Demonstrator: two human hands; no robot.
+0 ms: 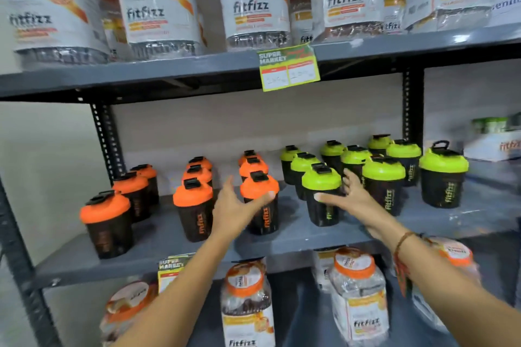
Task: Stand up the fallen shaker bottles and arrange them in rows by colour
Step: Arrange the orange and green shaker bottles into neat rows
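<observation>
Middle shelf, grey metal rack. All shaker bottles upright: orange-lidded ones in rows on the left, green-lidded ones in rows on the right. Left hand spread wide, fingers apart, thumb tip touching the front orange-lid shaker; nothing gripped. Right hand also spread, thumb against the black body of the front green-lid shaker, fingers reaching behind it, not closed round it. Fitfizz jars on the shelf above.

On the middle shelf, orange-lidded shakers stand left, green-lidded shakers right; the left hand and right hand reach open-fingered toward the front bottles.
</observation>
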